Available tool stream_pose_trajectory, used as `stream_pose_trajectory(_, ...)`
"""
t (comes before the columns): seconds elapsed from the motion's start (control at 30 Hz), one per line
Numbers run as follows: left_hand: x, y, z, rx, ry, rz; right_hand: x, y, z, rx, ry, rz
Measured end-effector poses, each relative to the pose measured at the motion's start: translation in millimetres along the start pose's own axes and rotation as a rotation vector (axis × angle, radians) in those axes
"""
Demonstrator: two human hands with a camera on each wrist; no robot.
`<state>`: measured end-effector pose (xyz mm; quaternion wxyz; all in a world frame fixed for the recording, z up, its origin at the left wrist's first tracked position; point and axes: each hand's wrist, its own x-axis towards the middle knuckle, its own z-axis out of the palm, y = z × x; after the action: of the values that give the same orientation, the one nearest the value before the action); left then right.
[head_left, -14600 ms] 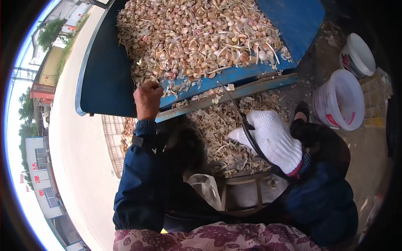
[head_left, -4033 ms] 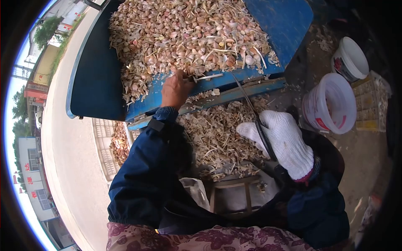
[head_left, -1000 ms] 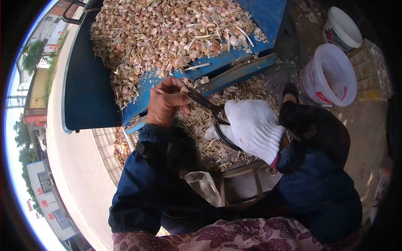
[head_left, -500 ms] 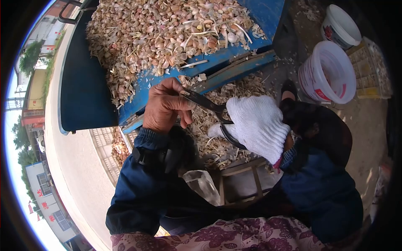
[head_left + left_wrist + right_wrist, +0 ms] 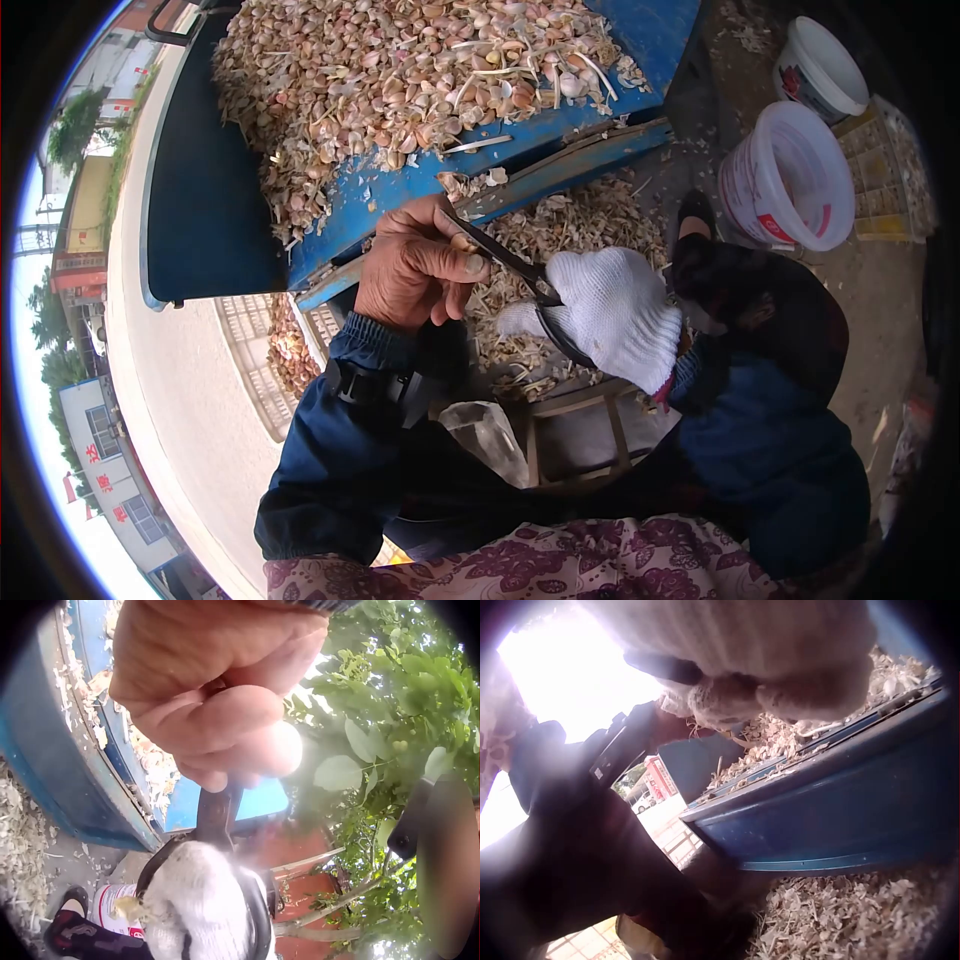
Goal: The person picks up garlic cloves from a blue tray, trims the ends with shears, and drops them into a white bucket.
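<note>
"Head view: why so close?"
"Left hand (image 5: 415, 268) pinches a small pale piece (image 5: 463, 242) at the scissors (image 5: 507, 255), likely steadying it; gloved right hand (image 5: 618, 312) grips them."
"Left wrist?"
"Scissors reach the left fingertips."
"Right wrist?"
"Piece not visible there."

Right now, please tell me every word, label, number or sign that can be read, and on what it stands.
"恒源达", probably, in small red characters: white building.
Brown sign at left edge: too small to read.
Print on nearer bucket and farther bucket: too small.
Red sign, right wrist view: blurred.
Marks on black wristband: blurred.
</note>
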<state>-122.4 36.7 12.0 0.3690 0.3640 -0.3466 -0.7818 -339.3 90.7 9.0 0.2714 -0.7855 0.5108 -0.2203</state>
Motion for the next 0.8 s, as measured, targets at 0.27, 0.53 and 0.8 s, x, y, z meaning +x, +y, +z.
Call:
stream_pose_trajectory(0.27,0.6,0.7,-13.3,-0.011,-0.038,-0.033,2.9,8.5,7.1,0.478,-0.166,0.263)
stream_pose_trajectory(0.53,15.9,14.0,-96.8,-0.024,0.324,0.011,2.9,6.1,0.6,0.896,-0.342,0.399)
stream_pose_trajectory(0.8,78.1,15.7,-101.4,1.280,0.722,0.439,6.2,4.2,-16.3,0.566,-0.257,0.355)
